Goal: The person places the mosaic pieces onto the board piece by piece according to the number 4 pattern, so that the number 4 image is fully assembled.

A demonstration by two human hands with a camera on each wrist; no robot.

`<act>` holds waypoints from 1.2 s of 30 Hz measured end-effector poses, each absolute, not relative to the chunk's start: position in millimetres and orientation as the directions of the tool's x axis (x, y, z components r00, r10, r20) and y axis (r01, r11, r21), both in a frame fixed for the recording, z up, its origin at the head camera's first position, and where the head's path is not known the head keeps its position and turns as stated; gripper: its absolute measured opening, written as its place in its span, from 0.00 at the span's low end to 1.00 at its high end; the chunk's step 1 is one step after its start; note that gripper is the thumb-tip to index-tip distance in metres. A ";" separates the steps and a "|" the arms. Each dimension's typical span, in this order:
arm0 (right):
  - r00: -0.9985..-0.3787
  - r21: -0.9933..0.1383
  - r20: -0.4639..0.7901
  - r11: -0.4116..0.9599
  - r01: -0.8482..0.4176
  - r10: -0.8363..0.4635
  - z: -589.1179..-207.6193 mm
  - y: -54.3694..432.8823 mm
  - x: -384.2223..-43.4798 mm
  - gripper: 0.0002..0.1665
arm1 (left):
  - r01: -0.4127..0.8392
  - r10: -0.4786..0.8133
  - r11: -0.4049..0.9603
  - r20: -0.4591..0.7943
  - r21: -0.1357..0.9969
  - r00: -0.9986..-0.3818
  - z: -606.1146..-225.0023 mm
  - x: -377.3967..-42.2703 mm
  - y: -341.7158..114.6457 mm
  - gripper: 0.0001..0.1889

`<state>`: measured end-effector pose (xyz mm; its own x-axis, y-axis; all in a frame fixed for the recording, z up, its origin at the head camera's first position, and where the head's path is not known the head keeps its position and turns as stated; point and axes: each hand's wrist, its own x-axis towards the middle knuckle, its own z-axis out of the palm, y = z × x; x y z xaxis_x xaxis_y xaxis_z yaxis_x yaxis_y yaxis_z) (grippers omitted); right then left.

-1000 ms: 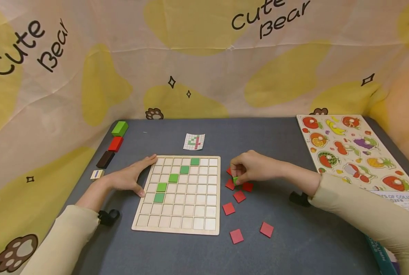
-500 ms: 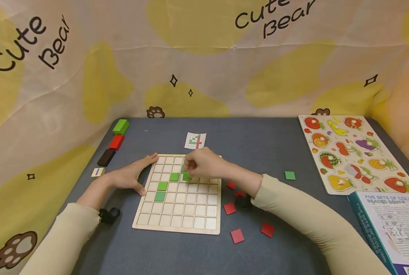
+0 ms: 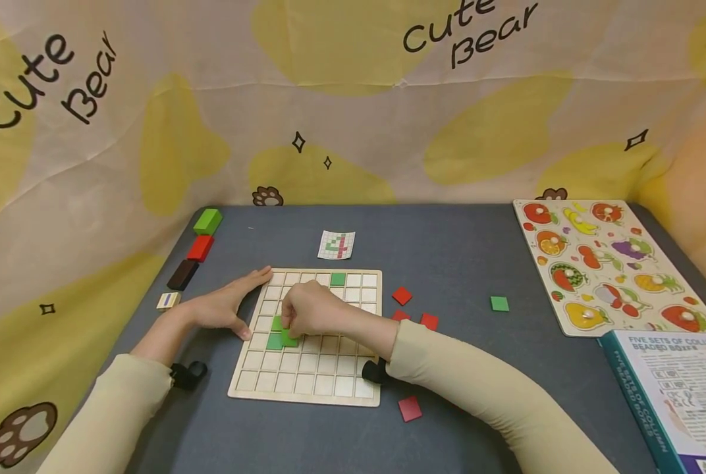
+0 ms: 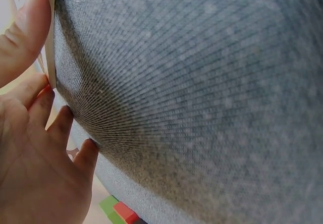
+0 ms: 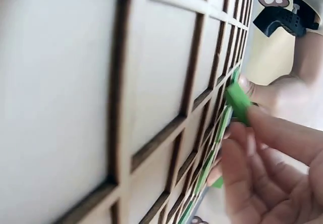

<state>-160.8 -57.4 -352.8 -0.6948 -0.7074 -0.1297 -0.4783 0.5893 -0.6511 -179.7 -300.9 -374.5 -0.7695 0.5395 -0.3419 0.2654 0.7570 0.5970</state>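
My right hand (image 3: 316,311) pinches a small green square tile (image 5: 238,102) between thumb and fingertips. It is close over the left part of a wooden grid board (image 3: 305,382). In the head view that tile is beside a green tile (image 3: 274,342) set in a cell. Another green tile (image 3: 338,280) lies in the top row, while my right hand hides the cells between. At the board's left edge my left hand (image 3: 218,308) is spread, index finger by the far corner and thumb lower down on the rim. The left wrist view shows the thumb (image 4: 33,24) over the board's edge.
A small pattern card (image 3: 336,245) lies behind the board. Several red tiles (image 3: 410,409) and one green tile (image 3: 499,303) lie to its right. Farther right are a fruit puzzle board (image 3: 590,317) and a box (image 3: 679,395). Coloured blocks (image 3: 200,249) line the left.
My right hand has brought the green tile from among the red tiles leftward across the board, ending near the lower-left green tiles. The left hand has stayed put.
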 end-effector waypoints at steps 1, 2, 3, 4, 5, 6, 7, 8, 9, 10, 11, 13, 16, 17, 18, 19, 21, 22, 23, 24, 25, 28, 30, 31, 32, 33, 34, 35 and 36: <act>-0.700 -0.641 -0.136 0.601 -0.478 -0.701 -354.0 -58.1 -159.8 0.05 | 0.263 0.539 0.757 -0.343 0.599 -0.770 -374.4 -179.8 -300.9 0.63; -0.706 -0.630 -0.142 0.613 -0.476 -0.694 -354.6 -58.3 -159.1 0.05 | 0.261 0.538 0.757 -0.344 0.599 -0.770 -374.2 -179.8 -300.7 0.63; -0.712 -0.620 -0.147 0.625 -0.475 -0.687 -355.1 -58.4 -158.5 0.06 | 0.260 0.537 0.758 -0.344 0.599 -0.771 -374.0 -179.8 -300.5 0.63; -0.716 -0.610 -0.150 0.634 -0.476 -0.682 -355.6 -58.5 -158.2 0.06 | 0.261 0.536 0.759 -0.344 0.597 -0.771 -373.9 -180.0 -300.3 0.63; -0.718 -0.598 -0.149 0.641 -0.482 -0.679 -356.1 -58.7 -158.0 0.06 | 0.263 0.535 0.760 -0.343 0.595 -0.772 -373.9 -180.2 -300.3 0.63; -0.719 -0.589 -0.148 0.644 -0.487 -0.679 -356.6 -59.0 -157.8 0.06 | 0.263 0.535 0.760 -0.343 0.594 -0.772 -373.9 -180.3 -300.3 0.64; -0.718 -0.579 -0.148 0.649 -0.495 -0.680 -357.0 -59.3 -157.6 0.06 | 0.262 0.535 0.760 -0.343 0.595 -0.772 -373.9 -180.4 -300.4 0.64; -0.717 -0.569 -0.148 0.651 -0.502 -0.681 -357.0 -59.7 -157.2 0.06 | 0.263 0.536 0.760 -0.344 0.595 -0.771 -374.0 -180.6 -300.4 0.64; -0.715 -0.561 -0.145 0.652 -0.510 -0.684 -357.4 -60.1 -156.8 0.07 | 0.262 0.535 0.761 -0.345 0.594 -0.771 -373.9 -180.7 -300.5 0.64; -0.712 -0.555 -0.144 0.652 -0.517 -0.687 -357.5 -60.4 -156.3 0.07 | 0.262 0.534 0.761 -0.345 0.593 -0.772 -374.0 -180.8 -300.7 0.65; -0.710 -0.545 -0.140 0.652 -0.527 -0.690 -357.4 -60.8 -156.0 0.08 | 0.262 0.534 0.761 -0.344 0.593 -0.772 -374.0 -180.8 -300.9 0.65; -0.708 -0.528 -0.136 0.656 -0.540 -0.693 -357.2 -61.2 -155.1 0.09 | 0.262 0.533 0.761 -0.343 0.594 -0.774 -374.1 -180.9 -301.0 0.65; -0.704 -0.510 -0.131 0.656 -0.556 -0.699 -354.4 -59.5 -154.8 0.08 | 0.262 0.533 0.760 -0.340 0.595 -0.775 -375.2 -180.8 -301.1 0.65; -0.704 -0.507 -0.129 0.657 -0.559 -0.698 -353.3 -58.3 -155.5 0.07 | 0.263 0.534 0.759 -0.340 0.596 -0.774 -375.7 -180.7 -300.9 0.65; -0.704 -0.506 -0.128 0.656 -0.560 -0.699 -351.7 -56.0 -156.3 0.06 | 0.262 0.534 0.759 -0.340 0.596 -0.774 -376.3 -180.7 -300.8 0.65; -0.702 -0.507 -0.126 0.654 -0.562 -0.701 -349.9 -53.0 -158.1 0.05 | 0.261 0.534 0.758 -0.340 0.597 -0.774 -376.9 -180.8 -300.6 0.65; -0.700 -0.515 -0.118 0.646 -0.563 -0.705 -345.9 -43.8 -163.4 0.06 | 0.260 0.533 0.759 -0.341 0.598 -0.774 -377.9 -180.8 -300.2 0.64; -0.696 -0.527 -0.112 0.636 -0.563 -0.709 -344.5 -37.7 -166.9 0.07 | 0.260 0.534 0.758 -0.341 0.598 -0.774 -378.5 -180.9 -299.9 0.64; -0.688 -0.545 -0.105 0.620 -0.564 -0.718 -343.3 -30.5 -171.2 0.09 | 0.260 0.534 0.758 -0.340 0.599 -0.774 -378.7 -181.0 -299.6 0.64; -0.672 -0.569 -0.096 0.594 -0.568 -0.735 -342.1 -22.1 -175.9 0.09 | 0.258 0.532 0.758 -0.341 0.599 -0.775 -378.9 -181.0 -299.5 0.64; -0.656 -0.594 -0.088 0.568 -0.569 -0.749 -341.4 -13.0 -180.9 0.09 | 0.257 0.532 0.759 -0.342 0.598 -0.775 -379.0 -181.0 -299.2 0.64; -0.612 -0.655 -0.075 0.502 -0.566 -0.787 -339.8 18.4 -195.4 0.08 | 0.255 0.531 0.759 -0.343 0.599 -0.775 -378.5 -180.6 -299.0 0.64; -0.594 -0.675 -0.078 0.481 -0.559 -0.800 -338.4 41.2 -203.7 0.08 | 0.254 0.531 0.759 -0.342 0.600 -0.776 -378.0 -180.2 -299.2 0.64; -0.596 -0.676 -0.086 0.486 -0.553 -0.798 -337.2 53.1 -206.8 0.08 | 0.256 0.532 0.757 -0.341 0.601 -0.775 -377.8 -180.0 -299.3 0.64; -0.596 -0.676 -0.093 0.490 -0.551 -0.797 -336.4 65.3 -209.7 0.08 | 0.257 0.534 0.756 -0.340 0.602 -0.774 -377.5 -179.8 -299.4 0.64; -0.598 -0.673 -0.105 0.499 -0.545 -0.795 -335.2 77.5 -212.0 0.09 | 0.258 0.536 0.754 -0.338 0.604 -0.774 -377.3 -179.7 -299.5 0.64; -0.599 -0.669 -0.115 0.508 -0.543 -0.792 -334.4 89.9 -214.0 0.09 | 0.259 0.537 0.753 -0.337 0.605 -0.774 -376.9 -179.5 -299.6 0.65; -0.604 -0.659 -0.127 0.522 -0.541 -0.787 -334.0 102.1 -215.9 0.09 | 0.259 0.538 0.752 -0.336 0.606 -0.773 -376.8 -179.4 -299.6 0.65; -0.607 -0.648 -0.140 0.536 -0.541 -0.782 -333.5 114.4 -217.5 0.10 | 0.261 0.540 0.750 -0.335 0.608 -0.772 -376.6 -179.3 -299.7 0.65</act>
